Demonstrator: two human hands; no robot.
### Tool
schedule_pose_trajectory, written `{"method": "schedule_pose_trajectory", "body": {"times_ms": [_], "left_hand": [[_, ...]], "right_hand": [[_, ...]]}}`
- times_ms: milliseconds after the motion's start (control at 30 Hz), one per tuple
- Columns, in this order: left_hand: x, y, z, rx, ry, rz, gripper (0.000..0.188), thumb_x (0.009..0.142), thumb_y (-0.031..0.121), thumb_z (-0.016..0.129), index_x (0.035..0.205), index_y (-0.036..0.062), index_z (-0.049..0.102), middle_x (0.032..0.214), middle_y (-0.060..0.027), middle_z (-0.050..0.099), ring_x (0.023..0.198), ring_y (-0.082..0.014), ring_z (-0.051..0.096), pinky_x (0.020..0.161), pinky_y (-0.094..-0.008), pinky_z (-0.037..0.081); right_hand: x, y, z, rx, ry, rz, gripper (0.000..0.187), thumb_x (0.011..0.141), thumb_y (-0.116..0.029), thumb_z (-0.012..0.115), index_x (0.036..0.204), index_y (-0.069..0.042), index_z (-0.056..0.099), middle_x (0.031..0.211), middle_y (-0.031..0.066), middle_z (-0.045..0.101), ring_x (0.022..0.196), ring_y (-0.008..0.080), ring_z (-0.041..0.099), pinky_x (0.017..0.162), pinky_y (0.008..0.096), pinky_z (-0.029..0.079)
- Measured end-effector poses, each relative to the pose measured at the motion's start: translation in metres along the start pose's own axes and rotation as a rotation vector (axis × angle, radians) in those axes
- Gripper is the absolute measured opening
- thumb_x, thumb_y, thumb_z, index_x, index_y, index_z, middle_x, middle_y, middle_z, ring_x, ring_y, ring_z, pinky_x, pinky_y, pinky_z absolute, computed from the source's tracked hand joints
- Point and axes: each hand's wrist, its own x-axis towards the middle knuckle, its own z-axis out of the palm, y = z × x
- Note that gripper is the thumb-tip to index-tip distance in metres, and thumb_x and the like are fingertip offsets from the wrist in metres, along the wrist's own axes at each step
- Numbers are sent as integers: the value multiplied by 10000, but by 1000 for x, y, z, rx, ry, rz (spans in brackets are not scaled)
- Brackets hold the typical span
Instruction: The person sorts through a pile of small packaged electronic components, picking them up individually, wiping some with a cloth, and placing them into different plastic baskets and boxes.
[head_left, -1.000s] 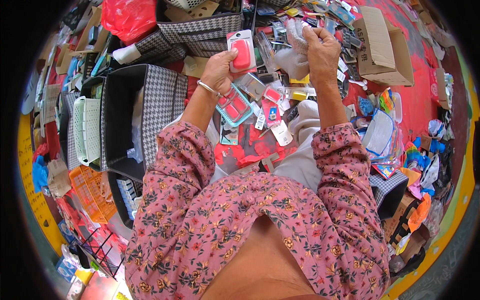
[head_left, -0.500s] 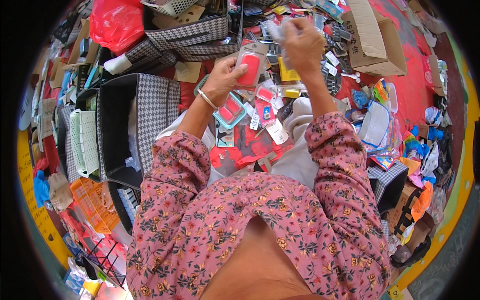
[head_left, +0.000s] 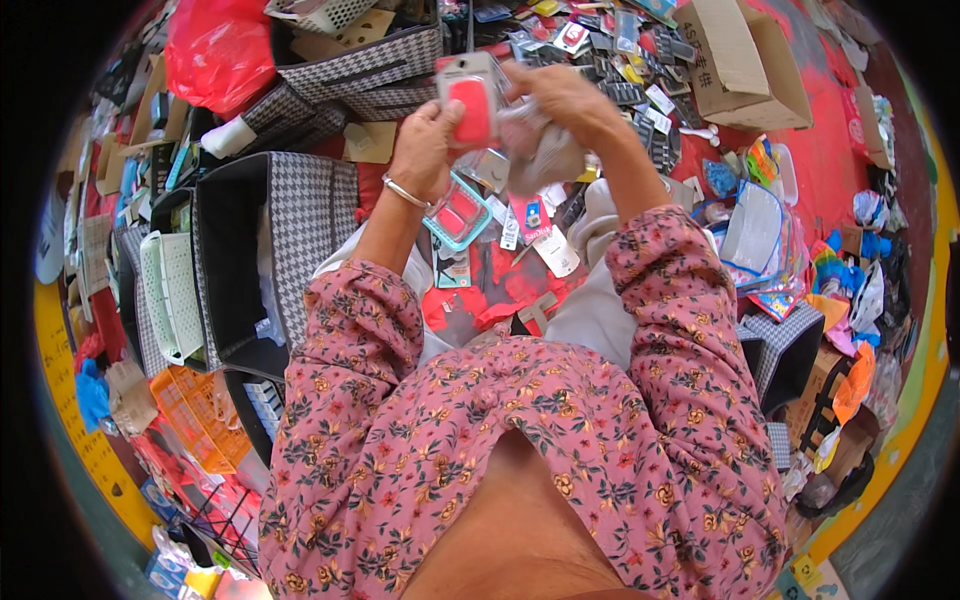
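Note:
My left hand (head_left: 424, 148), with a bangle at the wrist, is closed on a carded pack (head_left: 468, 108) with a red rounded-rectangle piece under clear plastic. Held upright, the pack faces me. Just right of it, my right hand (head_left: 572, 100) grips a crumpled grey cloth (head_left: 545, 158), which hangs down close to the pack. Motion blurs the cloth, and whether it touches the pack I cannot tell. Below my left hand, a small turquoise basket (head_left: 482, 226) holds similar red pieces. Several carded packages, such as a white tag (head_left: 557, 252), lie between my legs.
Black-and-white houndstooth storage boxes (head_left: 315, 215) stand at the left, with a pale green basket (head_left: 172, 295) and an orange basket (head_left: 200, 415) beyond. A red plastic bag (head_left: 220, 55) is at far left, a cardboard box (head_left: 745, 70) at far right. Small packaged goods cover the red ground cloth (head_left: 815, 160).
My right hand has come down and left with the grey cloth, right beside the pack. My left hand has shifted slightly left, raising the pack.

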Motion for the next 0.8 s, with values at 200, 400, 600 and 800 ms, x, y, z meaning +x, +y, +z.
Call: {"method": "schedule_pose_trajectory", "body": {"times_ms": [200,400,600,800], "left_hand": [[28,-8,-40,-338,-248,52,234,868,171,487,1039,11,490,967,-89,566,882,-188,539,810,-334,424],[26,0,-14,-127,38,84,335,860,207,512,1119,-1,467,1076,-121,545,989,-239,520,908,-384,384],[19,-2,9,-275,-437,-185,426,902,286,417,1227,11,388,1217,-128,465,1096,-228,466,962,-375,341],[10,-2,-16,-33,-234,-299,376,909,192,404,1225,-11,388,1152,-116,505,1025,-175,507,899,-298,404]], "right_hand": [[-2,18,42,417,12,-8,292,694,-232,659,901,-27,651,812,59,627,734,134,552,655,270,443],[-7,20,53,506,202,-21,214,688,-183,636,811,-10,660,720,80,636,681,138,567,630,281,454],[4,50,-34,-832,765,-777,115,668,-201,573,744,-158,649,781,21,640,745,155,616,623,284,493],[-151,160,-173,119,684,-72,192,758,-160,540,875,-27,613,780,36,595,697,133,538,621,243,426]]}}
